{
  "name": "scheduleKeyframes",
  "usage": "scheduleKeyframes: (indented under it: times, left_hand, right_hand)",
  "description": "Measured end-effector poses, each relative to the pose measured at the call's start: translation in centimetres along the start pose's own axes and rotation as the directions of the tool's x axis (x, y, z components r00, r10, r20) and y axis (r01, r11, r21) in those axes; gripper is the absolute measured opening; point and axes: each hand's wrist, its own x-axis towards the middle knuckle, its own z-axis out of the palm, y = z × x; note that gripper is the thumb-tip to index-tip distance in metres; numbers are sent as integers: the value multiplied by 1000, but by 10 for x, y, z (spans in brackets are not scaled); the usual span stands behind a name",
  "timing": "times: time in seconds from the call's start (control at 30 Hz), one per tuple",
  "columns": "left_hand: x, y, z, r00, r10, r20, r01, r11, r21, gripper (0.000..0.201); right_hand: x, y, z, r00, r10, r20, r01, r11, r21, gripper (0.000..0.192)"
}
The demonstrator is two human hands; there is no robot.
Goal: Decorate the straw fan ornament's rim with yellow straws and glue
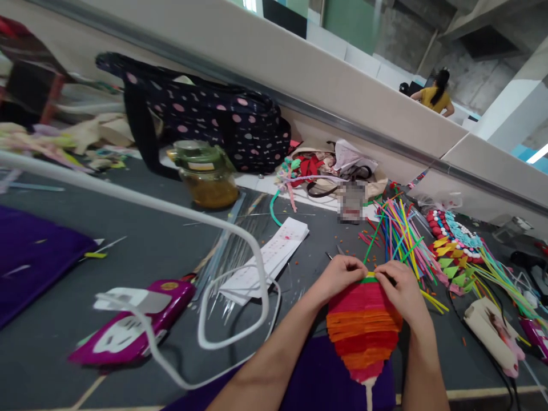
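Striped paper fan lies w/ long axis toward person, handle near; left hand & right hand grips pinched on its far edge.

head cam | above, tilted — forward-down | close on table (single view)

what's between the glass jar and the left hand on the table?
In the head view, a stack of white printed paper sheets lies on the grey table between the glass jar and the left hand, with thin clear sticks beside it.
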Motion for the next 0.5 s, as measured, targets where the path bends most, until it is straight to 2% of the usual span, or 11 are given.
scheduleKeyframes:
  times: [0.2,0.5]
  left_hand:
    - [-4,1,-1,993,-112,27,115,984,-139,18]
    - [-7,7,-2,984,-168,58,175,973,-148,17]
  right_hand:
    - [-4,0,2,1000,-6,-20,5,1000,-31,19]
    - [-4,-3,0,999,-27,-28,26,999,-27,19]
